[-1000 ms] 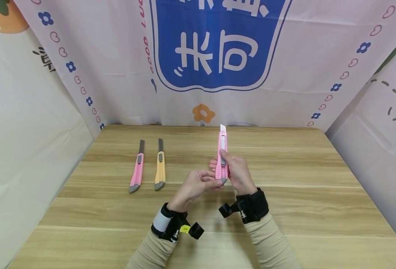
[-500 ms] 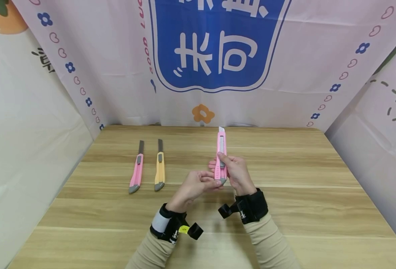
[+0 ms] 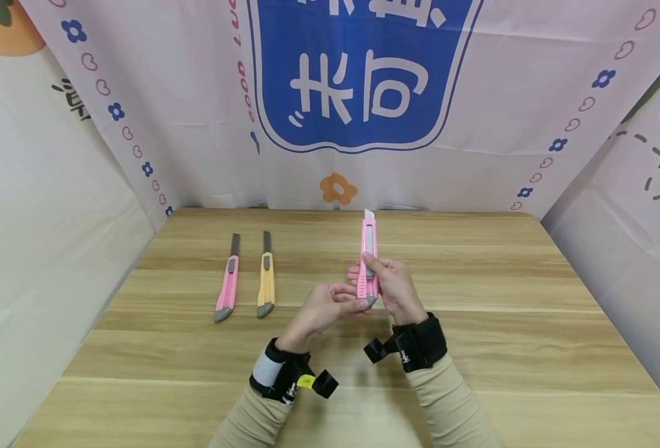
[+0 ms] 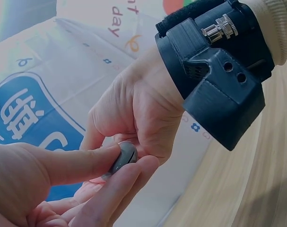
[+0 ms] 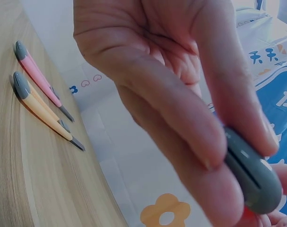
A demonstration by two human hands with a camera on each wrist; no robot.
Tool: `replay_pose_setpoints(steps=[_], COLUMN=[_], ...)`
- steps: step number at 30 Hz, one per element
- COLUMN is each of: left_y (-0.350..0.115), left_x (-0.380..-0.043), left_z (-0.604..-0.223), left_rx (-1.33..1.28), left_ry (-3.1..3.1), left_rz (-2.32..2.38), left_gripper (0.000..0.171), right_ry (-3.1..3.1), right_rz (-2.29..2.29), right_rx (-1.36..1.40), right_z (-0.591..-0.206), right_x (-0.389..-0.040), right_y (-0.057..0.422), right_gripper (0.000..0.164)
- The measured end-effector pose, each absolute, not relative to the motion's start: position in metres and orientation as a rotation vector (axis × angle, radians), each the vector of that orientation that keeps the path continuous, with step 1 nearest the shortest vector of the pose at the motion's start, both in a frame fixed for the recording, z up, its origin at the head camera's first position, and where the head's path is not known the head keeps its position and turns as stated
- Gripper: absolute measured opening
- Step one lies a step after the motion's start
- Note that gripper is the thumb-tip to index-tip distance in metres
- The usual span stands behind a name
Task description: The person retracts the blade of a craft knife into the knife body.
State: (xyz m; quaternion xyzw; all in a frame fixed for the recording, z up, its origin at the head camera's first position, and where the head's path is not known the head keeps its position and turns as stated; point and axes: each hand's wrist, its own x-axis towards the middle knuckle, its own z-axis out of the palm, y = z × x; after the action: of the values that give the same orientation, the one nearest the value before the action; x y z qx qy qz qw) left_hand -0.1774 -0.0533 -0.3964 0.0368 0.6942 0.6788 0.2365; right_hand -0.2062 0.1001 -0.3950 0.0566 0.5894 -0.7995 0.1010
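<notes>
Above the table, a pink utility knife points away from me, a short length of blade out at its far end. My right hand grips its body, the thumb lying on the grey slider. With thumb and fingers my left hand pinches the grey end cap; the left wrist view shows this cap between the fingertips. To the left on the table lie a second pink utility knife and a yellow one, side by side, their dark blades extended.
The wooden table ends at a printed cloth backdrop just behind the knife tip. White cloth also hangs at both sides. Each wrist wears a black strap with a small camera; the left strap carries a yellow label.
The held knife dipped very slightly towards me and left in the first half second. Between then and now it has barely moved. Both hands keep their hold, and the two knives still lie there.
</notes>
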Motion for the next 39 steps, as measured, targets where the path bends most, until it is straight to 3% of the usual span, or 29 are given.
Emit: replay_pose_setpoints(steps=[39], left_y=[-0.0545], left_x=[-0.1788], left_z=[-0.3943], left_rx=[0.109], left_ry=[1.878], left_rz=[1.893], left_gripper=[0.028], right_ry=[1.717], right_rz=[-2.347], right_rx=[0.135], right_z=[-0.3926], right_x=[-0.2052], right_y=[0.0986], right_gripper=[0.048])
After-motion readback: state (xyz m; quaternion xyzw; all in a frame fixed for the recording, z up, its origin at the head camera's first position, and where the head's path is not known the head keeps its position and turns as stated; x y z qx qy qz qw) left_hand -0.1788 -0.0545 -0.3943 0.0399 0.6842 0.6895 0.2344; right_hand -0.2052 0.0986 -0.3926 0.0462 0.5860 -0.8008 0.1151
